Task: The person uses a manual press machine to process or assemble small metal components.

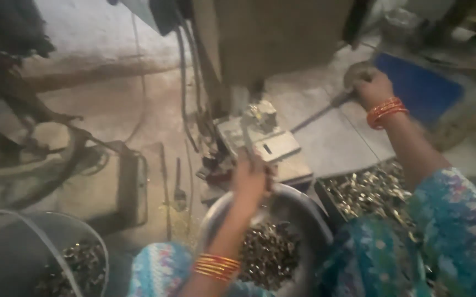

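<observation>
My left hand [250, 180] reaches up from a round metal bowl [304, 204] of small shiny metal parts toward the bed of a small press machine [260, 135]. Its fingers are closed around a thin part at the machine's base; blur hides the exact grip. My right hand [371, 87] is stretched far to the right and wrapped around the knob of a long metal lever [320, 113] that runs back to the machine. Both wrists wear orange and gold bangles, and the sleeves are blue patterned cloth.
A heap of loose brass-coloured parts [373, 190] lies right of the bowl. A grey bucket [40, 253] with more parts stands at bottom left. Cables [185, 93] hang down the machine's left. A blue mat [419, 91] lies at right, and dark machinery [12, 104] at left.
</observation>
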